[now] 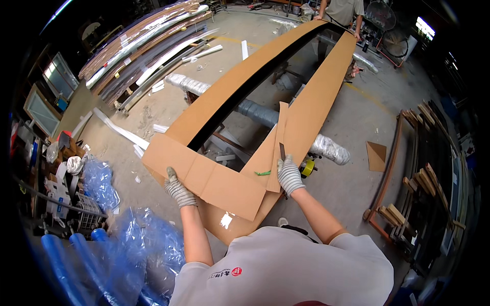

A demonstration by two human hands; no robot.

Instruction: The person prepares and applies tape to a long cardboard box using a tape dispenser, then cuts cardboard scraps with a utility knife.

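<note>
A long frame wrapped in brown cardboard [219, 97] runs away from me across the floor. My left hand [177, 189], in a knit glove, presses flat on the cardboard corner nearest me. My right hand [289, 175], also gloved, grips a utility knife [282, 151] with its blade on a loose cardboard flap [278, 137]. A small green object [263, 173] lies on the cardboard beside that hand. At the far end another person [343, 11] holds the frame.
Long wrapped profiles [153, 46] lie stacked at the back left. Blue plastic film [122, 239] is piled at my left. A yellow tape roll [308, 167] and a bubble-wrapped bundle [329, 149] sit under the frame. Wooden frames [423, 173] stand at the right.
</note>
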